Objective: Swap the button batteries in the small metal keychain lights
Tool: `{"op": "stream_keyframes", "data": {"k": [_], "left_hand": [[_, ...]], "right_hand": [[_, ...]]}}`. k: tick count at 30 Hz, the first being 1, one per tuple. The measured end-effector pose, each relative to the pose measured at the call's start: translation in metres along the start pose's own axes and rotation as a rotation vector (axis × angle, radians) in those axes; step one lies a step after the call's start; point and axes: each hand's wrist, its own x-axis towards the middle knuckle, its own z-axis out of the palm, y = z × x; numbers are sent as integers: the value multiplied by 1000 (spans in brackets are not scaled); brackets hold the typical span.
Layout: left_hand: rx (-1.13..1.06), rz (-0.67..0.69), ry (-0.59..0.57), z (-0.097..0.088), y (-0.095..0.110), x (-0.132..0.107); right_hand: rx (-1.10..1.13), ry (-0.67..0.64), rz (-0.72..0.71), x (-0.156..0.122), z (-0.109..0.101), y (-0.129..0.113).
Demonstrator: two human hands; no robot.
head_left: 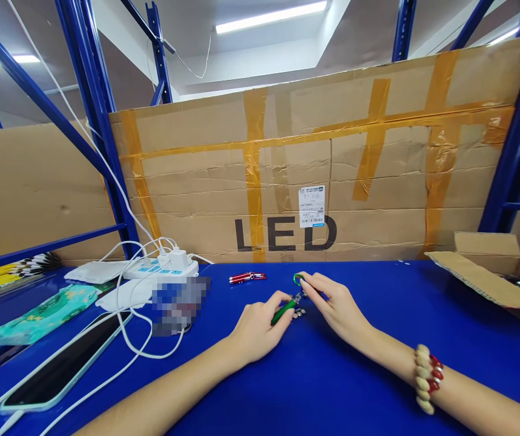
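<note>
Both hands are at work on the table (400, 309), places being given from the red item (247, 278) lying there. The left hand (257, 330) is on the near side of the red item and slightly right; it is partly curled, thumb and forefinger closed on a green item (282, 312). The green item is therefore to the right of the red item and nearer the wearer, tilted with its upper end toward the right hand (339, 309). The right hand, farther right of the red item, is closed at the fingertips, thumb and forefinger pinching a green ring (296, 278); its remaining fingers are loosely bent. Small metal parts lie between and below the fingertips; whether they join ring and green item cannot be told. A beaded bracelet (423, 378) is on the right wrist. Left of the red item stands a power strip (144, 267) with plugs (178, 260) inserted; farther left and nearer lies a phone (69, 363), dark screen up. Far right of the red item is an open box (473, 281). Behind it stands taped cardboard (196, 200) marked LED.
</note>
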Motion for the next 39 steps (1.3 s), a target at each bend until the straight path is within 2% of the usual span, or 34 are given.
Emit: {"op": "stream_keyframes", "data": {"k": [4,10,13,16,18,20,23,27,30,33,39], "left_hand": [[-27,-111,61,-2,-4,3],[-53,-151,73,-3,-6,4],[-61,-152,76,-3,-5,3],[-60,-156,83,-3,-6,4],[-52,-160,81,-3,-6,4],[-38,-152,79,-3,-6,4],[11,-129,74,-3,-5,4],[93,-69,35,-3,-3,2],[101,-11,-1,-2,-3,2],[111,10,-25,-2,-3,3],[157,-20,-52,-3,-1,3]], "right_hand": [[-116,33,66,5,-1,21],[-401,-118,156,1,3,52],[-536,-180,134,-3,3,57],[-570,-170,98,-3,1,52],[-477,-119,97,-1,-1,44],[-281,-66,131,1,-2,31],[96,-29,294,3,1,9],[397,-95,537,1,8,-12],[514,-85,586,-1,11,-16],[572,-64,566,-2,12,-15],[534,-22,497,-2,12,-17]]}}
